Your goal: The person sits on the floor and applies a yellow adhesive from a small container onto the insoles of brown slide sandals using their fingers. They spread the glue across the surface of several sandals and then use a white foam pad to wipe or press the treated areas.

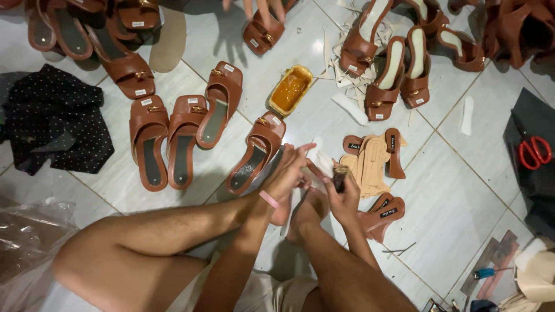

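Pinching a pale insole strip (324, 163) btwn both hands, left hand (287, 176) fingers grip its upper-left end, right hand (345, 199) clamps a glue brush (340, 176) just beside it, lower right.

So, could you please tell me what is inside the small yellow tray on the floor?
The yellow tray holds an orange-brown, glossy substance, apparently glue, spread across its bottom. No brush or tool lies in it. The substance covers the tray's floor, so its depth cannot be seen.

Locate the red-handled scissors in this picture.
In the head view, the red-handled scissors lie at the far right edge on a dark cloth, right of the brown sandals.
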`<state>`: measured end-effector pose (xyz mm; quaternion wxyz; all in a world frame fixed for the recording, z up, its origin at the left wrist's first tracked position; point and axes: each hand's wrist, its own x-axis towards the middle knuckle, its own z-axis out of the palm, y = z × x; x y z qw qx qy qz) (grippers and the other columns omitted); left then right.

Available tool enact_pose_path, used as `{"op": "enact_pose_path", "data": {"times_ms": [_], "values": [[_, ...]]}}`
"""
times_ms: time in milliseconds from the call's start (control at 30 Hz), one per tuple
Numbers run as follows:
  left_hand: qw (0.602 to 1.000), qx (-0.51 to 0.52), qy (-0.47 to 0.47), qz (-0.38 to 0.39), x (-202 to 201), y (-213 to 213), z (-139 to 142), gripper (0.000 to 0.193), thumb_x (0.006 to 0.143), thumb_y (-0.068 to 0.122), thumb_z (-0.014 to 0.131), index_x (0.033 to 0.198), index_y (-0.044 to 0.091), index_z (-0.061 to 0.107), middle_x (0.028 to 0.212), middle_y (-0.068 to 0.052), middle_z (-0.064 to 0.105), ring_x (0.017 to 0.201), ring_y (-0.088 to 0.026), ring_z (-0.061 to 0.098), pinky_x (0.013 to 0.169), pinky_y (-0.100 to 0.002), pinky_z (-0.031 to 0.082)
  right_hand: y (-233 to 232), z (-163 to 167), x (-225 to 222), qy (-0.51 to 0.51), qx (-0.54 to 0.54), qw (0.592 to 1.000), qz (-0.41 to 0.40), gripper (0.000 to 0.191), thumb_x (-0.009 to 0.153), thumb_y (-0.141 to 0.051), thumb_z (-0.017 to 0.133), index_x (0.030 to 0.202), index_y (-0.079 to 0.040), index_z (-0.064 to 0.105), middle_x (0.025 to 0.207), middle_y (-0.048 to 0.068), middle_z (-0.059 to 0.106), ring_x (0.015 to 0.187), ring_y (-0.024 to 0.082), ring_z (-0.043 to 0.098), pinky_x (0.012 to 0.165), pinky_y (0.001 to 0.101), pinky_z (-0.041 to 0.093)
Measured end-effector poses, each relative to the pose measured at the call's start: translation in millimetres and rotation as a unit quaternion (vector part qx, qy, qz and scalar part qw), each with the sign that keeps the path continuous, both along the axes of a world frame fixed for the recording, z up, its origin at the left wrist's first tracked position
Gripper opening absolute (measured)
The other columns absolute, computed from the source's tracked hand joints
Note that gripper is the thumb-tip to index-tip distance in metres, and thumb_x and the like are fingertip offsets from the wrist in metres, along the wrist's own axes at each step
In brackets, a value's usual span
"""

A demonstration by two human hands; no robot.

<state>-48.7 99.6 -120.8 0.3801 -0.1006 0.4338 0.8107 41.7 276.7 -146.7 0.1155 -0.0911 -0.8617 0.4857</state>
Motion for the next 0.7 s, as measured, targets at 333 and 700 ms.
{"op": "enact_pose_path", "data": {"times_ms": [333,700], "values": [[0.834,-0.400,0.377,0.055,-3,37,-15,0.044,0.088,0.026,0.072,0.123,0.001,0.061,0.102,-0.016,0.067,0.087,-0.024,0.068,0.076,-0.035,0.058,30,3,-1,-0.051,-0.268,0.938,-0.214,0.031,0.102,-0.023,0.065,0.122,-0.001,0.060,0.093,0.001,0.064,0.074,0.009,0.055,0.060,0.0277,0.044],[0.650,-0.585,0.464,-0.140,-4,61,0,0.072,0.079,0.044,0.078,0.121,-0.011,0.058,0.115,-0.025,0.061,0.111,-0.042,0.058,0.097,-0.050,0.046,44,14,-7,-0.032,-0.309,0.922,-0.230,0.037,0.104,-0.024,0.067,0.130,0.001,0.058,0.108,0.005,0.065,0.090,0.011,0.057,0.072,0.0273,0.048]]}}
